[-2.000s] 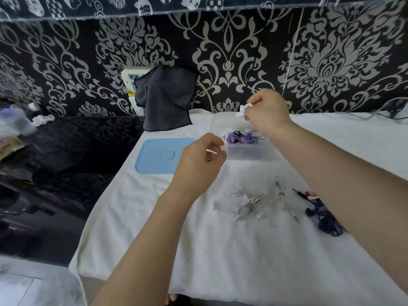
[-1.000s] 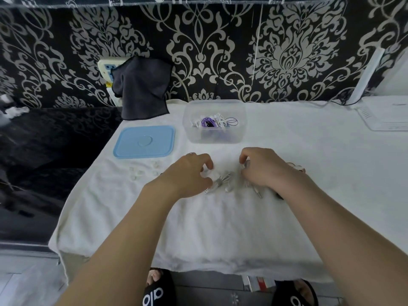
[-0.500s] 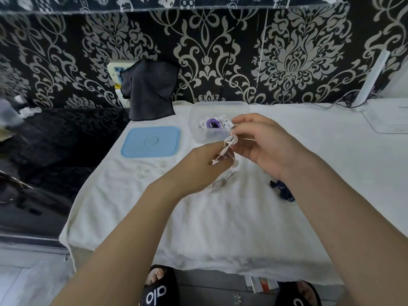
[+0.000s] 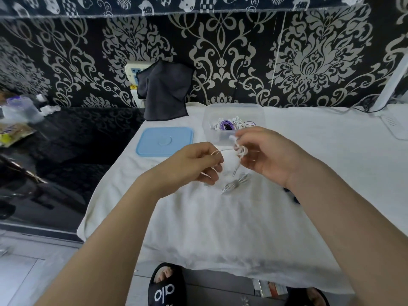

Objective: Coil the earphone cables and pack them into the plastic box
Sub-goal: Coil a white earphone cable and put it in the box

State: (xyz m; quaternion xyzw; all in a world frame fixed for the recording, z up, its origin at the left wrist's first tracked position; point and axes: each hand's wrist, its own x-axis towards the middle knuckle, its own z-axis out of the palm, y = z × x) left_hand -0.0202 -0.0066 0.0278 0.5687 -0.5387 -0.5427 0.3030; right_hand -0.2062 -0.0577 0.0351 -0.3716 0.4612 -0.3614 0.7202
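**White earphone cable stretched between two hands, box just beyond the right one**

Both hands are raised above the white cloth (image 4: 220,228), and a white earphone cable (image 4: 239,150) runs between them. The right hand (image 4: 267,153) pinches a small bundle of loops between thumb and fingertips; the loops hang in front of its palm, and a thin plug end dangles below them toward the cloth. The left hand (image 4: 194,164) has its fingers curled around the free run of the same cable, which crosses the gap as a short, nearly level line rising a little toward the right hand. So the cable's long axis lies left to right across the person's front, and the loose end sits on the left side.

The plastic box (image 4: 234,122) stands open directly behind the hands, already holding white and purple coils. It is nearer the right hand, whose fingertips are just in front of its near wall; the left hand is farther off, to the box's left. Its blue lid (image 4: 164,141) lies flat on the cloth beside it, off the box.

As I judge it, the coil is only partly wound: the left hand's length has yet to be wrapped onto the bundle, and then a short forward reach by the right hand would drop it in.

Another white coiled set (image 4: 235,184) lies on the cloth below the hands, and a dark blue cable (image 4: 291,195) shows partly behind the right wrist; both are unpacked
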